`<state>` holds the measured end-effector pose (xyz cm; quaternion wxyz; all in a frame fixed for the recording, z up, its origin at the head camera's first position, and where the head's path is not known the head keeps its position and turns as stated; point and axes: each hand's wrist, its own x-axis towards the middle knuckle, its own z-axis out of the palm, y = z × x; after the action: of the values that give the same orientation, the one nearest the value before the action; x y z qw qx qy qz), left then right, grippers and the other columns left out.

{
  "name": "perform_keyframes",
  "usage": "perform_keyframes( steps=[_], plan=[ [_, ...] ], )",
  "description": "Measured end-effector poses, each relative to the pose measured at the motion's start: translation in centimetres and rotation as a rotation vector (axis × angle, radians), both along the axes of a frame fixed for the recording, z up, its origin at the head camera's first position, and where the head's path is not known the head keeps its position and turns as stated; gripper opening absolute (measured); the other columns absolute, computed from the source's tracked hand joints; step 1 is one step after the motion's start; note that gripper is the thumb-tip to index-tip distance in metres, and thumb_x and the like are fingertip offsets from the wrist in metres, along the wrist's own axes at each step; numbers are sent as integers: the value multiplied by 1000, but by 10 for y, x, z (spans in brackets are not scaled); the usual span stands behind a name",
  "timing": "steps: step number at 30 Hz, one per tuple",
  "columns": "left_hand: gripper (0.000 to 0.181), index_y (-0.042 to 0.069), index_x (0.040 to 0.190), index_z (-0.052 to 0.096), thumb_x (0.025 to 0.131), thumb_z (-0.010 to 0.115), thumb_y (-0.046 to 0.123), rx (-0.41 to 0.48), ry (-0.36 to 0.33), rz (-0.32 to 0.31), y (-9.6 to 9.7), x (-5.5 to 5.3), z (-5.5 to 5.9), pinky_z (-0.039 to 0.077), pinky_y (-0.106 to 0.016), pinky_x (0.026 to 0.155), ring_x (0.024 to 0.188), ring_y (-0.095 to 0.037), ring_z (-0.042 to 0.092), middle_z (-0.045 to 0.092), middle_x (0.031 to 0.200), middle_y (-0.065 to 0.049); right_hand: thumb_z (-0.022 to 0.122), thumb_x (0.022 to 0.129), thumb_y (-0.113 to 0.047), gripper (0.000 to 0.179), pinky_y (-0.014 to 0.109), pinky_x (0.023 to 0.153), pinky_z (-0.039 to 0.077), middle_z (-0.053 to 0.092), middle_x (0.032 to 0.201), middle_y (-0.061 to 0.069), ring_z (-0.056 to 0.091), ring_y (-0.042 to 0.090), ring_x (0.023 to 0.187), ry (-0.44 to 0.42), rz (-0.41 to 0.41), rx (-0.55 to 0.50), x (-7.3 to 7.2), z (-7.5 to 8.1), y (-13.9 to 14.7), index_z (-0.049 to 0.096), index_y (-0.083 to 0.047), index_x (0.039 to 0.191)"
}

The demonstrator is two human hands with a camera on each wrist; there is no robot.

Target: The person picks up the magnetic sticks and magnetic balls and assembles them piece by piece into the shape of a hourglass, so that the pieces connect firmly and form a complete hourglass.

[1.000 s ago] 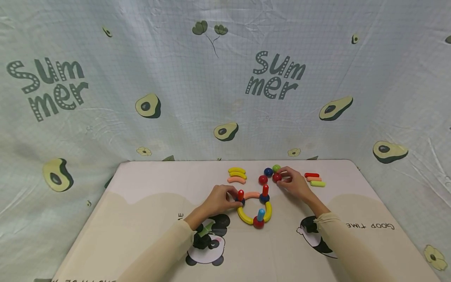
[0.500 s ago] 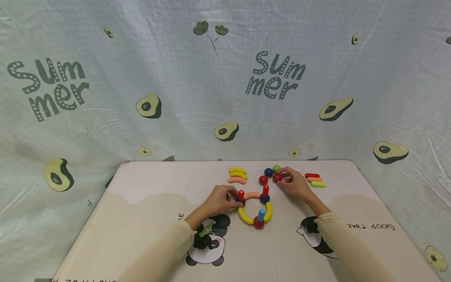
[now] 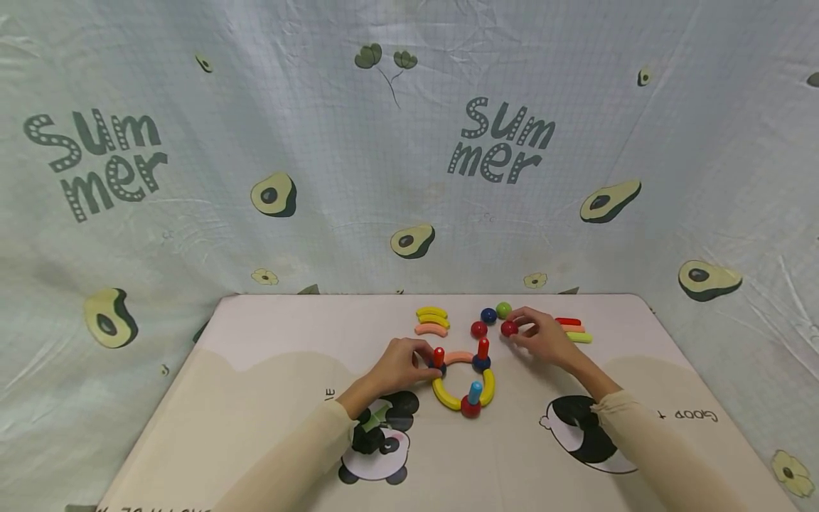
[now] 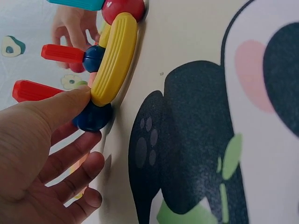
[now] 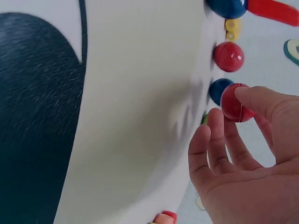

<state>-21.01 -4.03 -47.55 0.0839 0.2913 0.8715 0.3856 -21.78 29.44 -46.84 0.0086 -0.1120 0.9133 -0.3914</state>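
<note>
1. Right hand [image 3: 542, 337], right of centre in the head view: thumb and fingers pinch a red ball [image 5: 233, 105]. Whether that ball touches the table [image 3: 269, 391] cannot be told.
2. Left hand [image 3: 403, 366], near the centre of the head view: thumb and forefinger grip a dark blue ball [image 4: 93, 117]; the remaining fingers are loosely bent beneath it in the left wrist view.
3. The gripped blue ball forms the upper-left corner of a ring, lower centre of the head view. A red peg [image 3: 438, 355] stands on it.
4. Ring, remaining parts: pink curved bar [image 3: 458, 357] at the top; second blue ball [image 3: 482, 363] with its own red peg at upper right; two yellow curved bars [image 3: 446, 395] along the lower left and right; bottom red ball [image 3: 470, 406] bearing a light blue peg [image 3: 475, 391].
5. Loose balls above the ring: red, blue [image 3: 488, 316] and green [image 3: 504, 310].
6. Loose bars: two yellow, one pink, upper left of the ring.
7. Short sticks: red, pink, yellow-green [image 3: 579, 338], partly behind the right hand.
</note>
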Motion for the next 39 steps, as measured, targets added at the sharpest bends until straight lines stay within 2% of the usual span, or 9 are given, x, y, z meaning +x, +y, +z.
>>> perform_keyframes(
  steps=[6,12,19,25,33,39],
  plan=[
    [23,10,103,76,87,85,23,-2,-3,2,0,0,0,48,-22,67,79,-16,59,74,96,-3,75,91,-3,33,28,80,57,70,117,17,68,28,94,50,63,-17,11,10,1,66,-5,123],
    [23,10,103,76,87,85,23,0,-4,-1,0,0,0,48,-22,67,79,-17,59,74,96,-3,77,91,-5,33,23,77,56,70,115,13,68,24,91,63,96,-45,22,18,4,66,-6,122],
    [24,10,104,76,87,85,23,4,-1,-3,0,0,0,48,-22,67,79,-17,59,74,96,-2,79,90,-9,34,25,76,58,70,113,8,68,22,91,52,107,-92,34,26,4,67,-9,122],
    [24,10,104,76,87,85,24,1,5,0,0,1,1,49,-22,67,78,-15,58,74,94,0,79,92,-14,34,26,78,58,69,115,6,67,21,95,55,127,-126,50,39,-3,66,-10,123],
    [25,9,106,77,87,85,23,-4,-2,7,1,1,1,49,-22,67,77,-15,57,74,95,-1,77,92,-9,32,28,78,58,70,113,4,68,19,93,123,225,-189,68,49,-18,66,-11,122],
    [25,10,106,77,87,84,23,-4,-9,6,1,0,1,49,-22,67,78,-16,58,74,95,-1,78,92,-9,34,28,78,58,69,113,0,67,17,93,99,262,-217,79,52,-30,66,-15,123]
  ],
)
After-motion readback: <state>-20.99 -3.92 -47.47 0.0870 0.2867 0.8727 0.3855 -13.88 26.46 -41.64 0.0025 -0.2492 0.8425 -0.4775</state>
